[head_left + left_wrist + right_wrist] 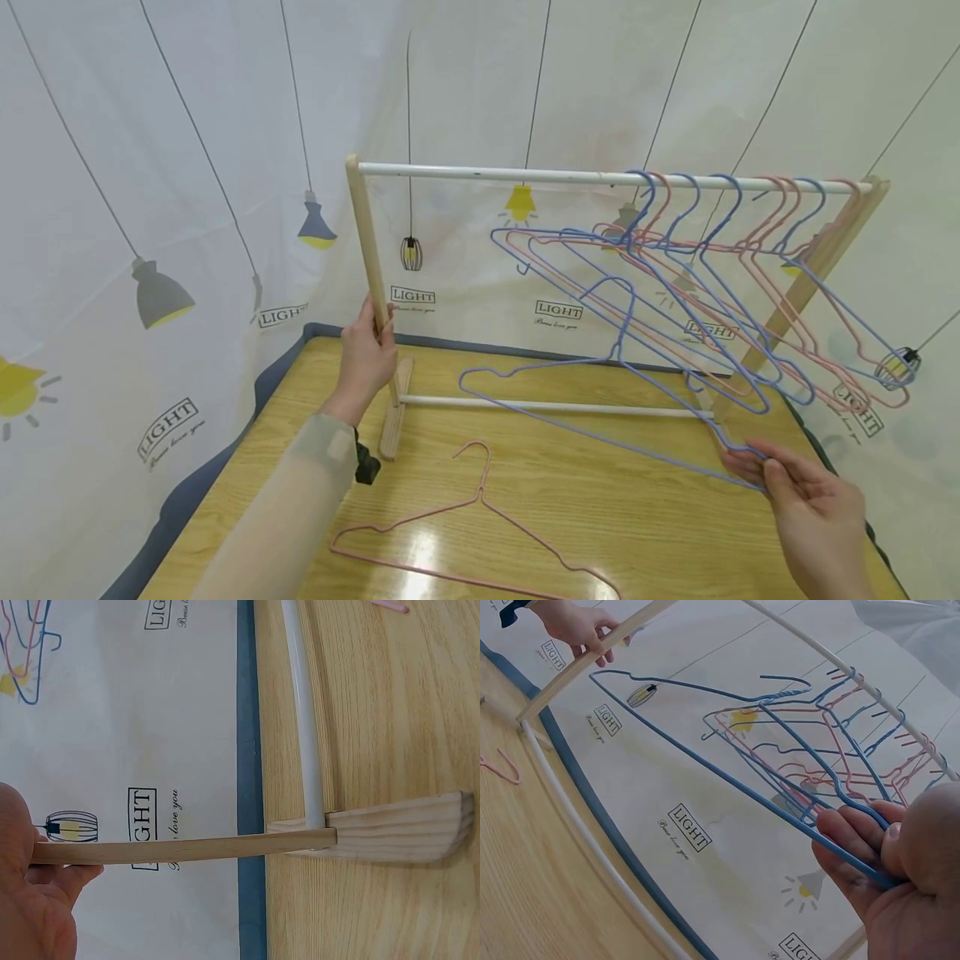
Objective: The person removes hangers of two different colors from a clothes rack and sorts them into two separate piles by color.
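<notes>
My left hand [365, 354] grips the left wooden post [367, 237] of a small clothes rack. In the left wrist view its fingers wrap round the upright [172, 849] above the wooden foot [405, 829]. At one end, my right hand [813, 504] holds a blue wire hanger [540, 418] between thumb and fingers. That hanger is in front of the rack, below the top rail [480, 173], with its hook pointing up and left. The right wrist view shows the blue hanger [697, 759] reaching from my curled fingers [851, 832] toward the left post.
Several blue and pink hangers [723, 275] hang bunched on the right part of the rail. A pink hanger [480, 500] lies on the wooden table [315, 492] in front. The rack's lower bar [555, 406] runs low across the tabletop. Behind stands a patterned white sheet [465, 83].
</notes>
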`<act>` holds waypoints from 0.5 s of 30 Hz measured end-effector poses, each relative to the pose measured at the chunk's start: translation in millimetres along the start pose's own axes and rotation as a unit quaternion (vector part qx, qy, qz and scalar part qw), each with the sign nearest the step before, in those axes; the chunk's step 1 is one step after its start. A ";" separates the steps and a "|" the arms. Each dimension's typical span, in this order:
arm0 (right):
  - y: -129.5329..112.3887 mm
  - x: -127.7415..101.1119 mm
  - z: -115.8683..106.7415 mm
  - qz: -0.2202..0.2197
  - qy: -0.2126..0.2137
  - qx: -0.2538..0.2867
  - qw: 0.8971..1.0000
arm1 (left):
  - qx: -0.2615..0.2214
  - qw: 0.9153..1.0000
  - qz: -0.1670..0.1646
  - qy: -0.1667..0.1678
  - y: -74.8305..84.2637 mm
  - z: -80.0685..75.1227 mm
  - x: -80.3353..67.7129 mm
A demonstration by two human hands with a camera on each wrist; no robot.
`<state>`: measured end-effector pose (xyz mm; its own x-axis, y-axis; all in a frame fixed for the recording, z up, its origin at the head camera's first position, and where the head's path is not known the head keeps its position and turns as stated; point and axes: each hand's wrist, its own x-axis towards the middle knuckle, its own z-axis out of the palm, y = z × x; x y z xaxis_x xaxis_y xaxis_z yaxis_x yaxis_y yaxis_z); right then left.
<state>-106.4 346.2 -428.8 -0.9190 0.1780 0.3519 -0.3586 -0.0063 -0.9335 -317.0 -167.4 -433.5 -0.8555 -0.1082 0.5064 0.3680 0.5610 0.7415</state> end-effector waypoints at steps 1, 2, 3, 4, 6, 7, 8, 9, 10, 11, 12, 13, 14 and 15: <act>1.3 -1.4 -2.7 0.006 0.001 0.002 1.000 | 0.000 1.000 0.000 0.000 0.0 0.0 -0.1; 2.9 -2.9 -5.1 0.011 0.003 0.007 1.000 | 0.000 1.000 0.000 -0.001 0.1 0.0 -0.2; 4.9 -4.5 -7.4 0.013 0.004 0.013 1.000 | -0.002 1.000 -0.001 -0.002 0.1 0.0 -0.2; 7.0 -6.4 -9.5 0.014 0.006 0.022 1.000 | -0.003 1.000 -0.003 -0.003 0.3 0.0 -0.3; 11.1 -10.4 -13.3 0.020 0.014 0.027 0.999 | -0.005 1.000 -0.006 -0.004 0.8 -0.1 -0.2; 13.0 -12.3 -15.0 0.021 0.019 0.029 0.999 | -0.006 1.000 -0.008 -0.005 1.1 0.0 -0.1; 14.8 -14.1 -16.7 0.023 0.024 0.023 0.999 | -0.007 1.000 -0.009 -0.006 1.1 0.2 0.0; 16.5 -15.8 -18.4 0.025 0.028 0.017 0.999 | -0.007 1.000 -0.010 -0.006 1.0 0.4 0.1; 17.9 -17.3 -20.6 0.029 0.031 0.012 0.999 | -0.006 1.000 -0.010 -0.005 0.7 0.6 0.0; 19.2 -18.6 -23.1 0.033 0.033 0.005 0.999 | -0.005 1.000 -0.010 -0.005 0.6 0.8 0.0; 20.4 -19.9 -25.4 0.035 0.034 -0.005 0.999 | -0.004 1.000 -0.011 -0.004 0.4 0.9 -0.1; 21.8 -21.1 -27.9 0.037 0.032 -0.012 0.999 | -0.003 1.000 -0.011 -0.004 0.0 0.9 -0.3; 23.4 -22.2 -30.6 0.039 0.029 -0.016 0.999 | -0.002 1.000 -0.011 -0.003 -0.3 1.0 -0.5; 25.4 -23.4 -33.4 0.042 0.025 -0.016 0.999 | -0.002 1.000 -0.011 -0.002 -0.5 0.9 -0.6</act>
<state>-88.5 374.7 -463.0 -0.9358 0.2273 0.2695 -0.2751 0.0075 -0.9614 -317.0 -166.9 -434.6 -0.8654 -0.1168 0.4872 0.3497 0.5556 0.7543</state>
